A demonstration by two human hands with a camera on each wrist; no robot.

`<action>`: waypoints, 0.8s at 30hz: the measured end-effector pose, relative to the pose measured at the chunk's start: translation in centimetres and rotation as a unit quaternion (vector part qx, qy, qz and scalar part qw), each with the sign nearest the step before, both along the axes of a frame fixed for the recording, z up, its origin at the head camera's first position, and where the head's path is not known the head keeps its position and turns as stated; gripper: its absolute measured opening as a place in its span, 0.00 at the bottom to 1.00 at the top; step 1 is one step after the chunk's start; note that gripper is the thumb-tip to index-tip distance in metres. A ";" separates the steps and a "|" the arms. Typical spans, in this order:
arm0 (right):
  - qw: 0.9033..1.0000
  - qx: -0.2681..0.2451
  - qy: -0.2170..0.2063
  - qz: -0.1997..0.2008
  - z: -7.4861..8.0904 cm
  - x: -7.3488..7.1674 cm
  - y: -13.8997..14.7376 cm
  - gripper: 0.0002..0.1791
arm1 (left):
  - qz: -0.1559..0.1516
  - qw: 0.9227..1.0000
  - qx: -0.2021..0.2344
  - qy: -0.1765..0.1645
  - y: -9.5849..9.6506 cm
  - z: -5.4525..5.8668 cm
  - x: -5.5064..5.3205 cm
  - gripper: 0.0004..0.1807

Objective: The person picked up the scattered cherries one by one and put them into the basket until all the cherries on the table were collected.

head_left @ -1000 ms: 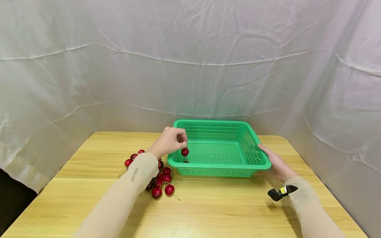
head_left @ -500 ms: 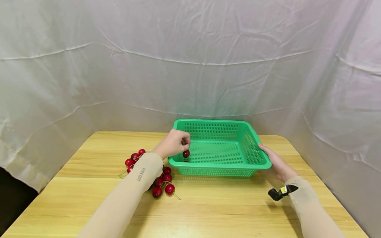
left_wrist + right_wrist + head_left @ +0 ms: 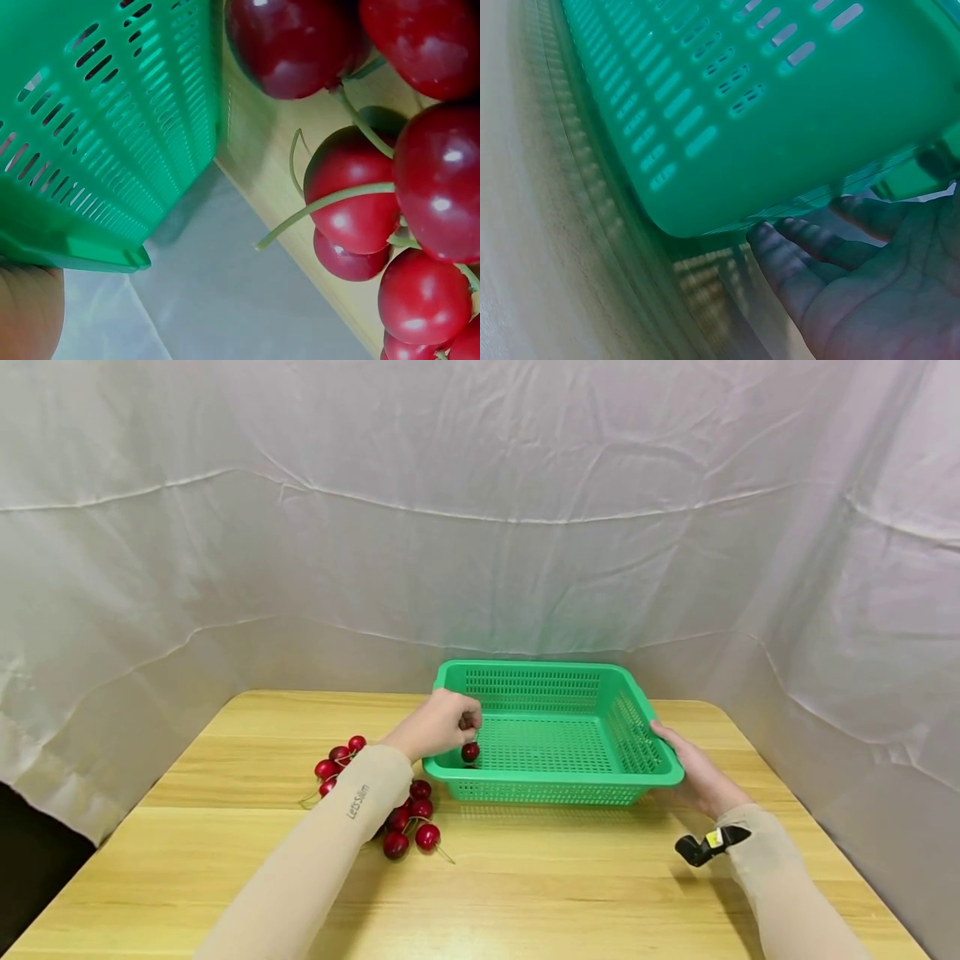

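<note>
In the head view, my left hand (image 3: 444,723) reaches over the left rim of a green plastic basket (image 3: 551,779). Its thumb and fingers pinch a dark red cherry (image 3: 470,752) by the stem, low inside the basket's left end. A second dark spot just beneath is mostly hidden by the rim. My right hand (image 3: 693,767) holds the basket's right rim; in the right wrist view its fingers (image 3: 810,255) lie along the outer side wall. Several cherries (image 3: 352,187) with green stems lie left of the basket, partly covered by my left forearm in the head view.
The wooden table (image 3: 540,877) carries everything. Pale fabric (image 3: 525,568) hangs behind and at both sides. A black wrist device (image 3: 708,845) sits on my right sleeve. Loose cherries (image 3: 396,843) lie close to the basket's front left corner.
My left hand has moved slightly right and lower, bringing the cherry down inside the basket; a bit of stem now shows below the fingers. My right hand and the basket are practically still.
</note>
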State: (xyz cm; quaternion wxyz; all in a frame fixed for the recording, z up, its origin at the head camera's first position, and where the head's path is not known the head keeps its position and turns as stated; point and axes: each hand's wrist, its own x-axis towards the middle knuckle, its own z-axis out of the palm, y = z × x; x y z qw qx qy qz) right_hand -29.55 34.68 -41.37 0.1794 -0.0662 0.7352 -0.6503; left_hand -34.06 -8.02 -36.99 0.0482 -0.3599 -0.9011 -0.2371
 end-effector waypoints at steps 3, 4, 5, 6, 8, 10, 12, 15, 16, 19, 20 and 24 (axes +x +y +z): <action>1.000 0.000 0.001 0.000 0.0 0.0 0.0 0.45 | -0.001 1.000 0.001 0.007 0.1 -0.1 -0.1 0.08; 1.000 0.001 0.002 0.001 0.0 0.0 0.1 0.45 | 0.000 1.000 0.001 0.008 0.1 -0.1 -0.1 0.08; 1.000 0.001 0.001 0.001 0.0 0.0 0.1 0.45 | 0.000 1.000 0.001 0.010 0.1 -0.1 -0.1 0.08; 1.000 0.002 0.002 0.001 0.0 0.0 0.1 0.45 | 0.000 1.000 0.000 0.012 0.1 -0.1 -0.1 0.08; 1.000 0.003 0.002 0.001 0.0 0.0 0.1 0.45 | 0.000 1.000 0.001 0.014 0.2 -0.1 -0.2 0.08; 1.000 0.003 0.003 0.000 0.0 0.0 0.1 0.45 | 0.000 1.000 0.003 0.015 0.2 -0.1 -0.2 0.09; 1.000 0.002 0.003 -0.001 0.0 0.0 0.1 0.45 | 0.000 1.000 0.009 0.011 0.2 -0.2 -0.1 0.09; 1.000 -0.002 0.002 0.000 -0.1 -0.1 0.1 0.44 | 0.000 1.000 0.019 0.003 0.1 -0.2 -0.1 0.08; 1.000 -0.003 0.001 -0.001 -0.1 -0.1 0.1 0.44 | -0.001 1.000 0.023 0.001 0.1 -0.1 -0.1 0.07; 1.000 -0.001 0.001 0.001 -0.1 -0.1 0.1 0.44 | -0.002 1.000 0.029 -0.002 0.1 -0.1 -0.1 0.06; 1.000 0.001 0.001 -0.001 -0.2 -0.1 0.1 0.44 | -0.002 1.000 0.031 -0.002 0.1 -0.1 -0.1 0.06; 1.000 0.005 -0.002 -0.006 -0.1 -0.1 0.1 0.45 | -0.004 0.999 0.037 0.003 -0.1 -0.1 0.0 0.05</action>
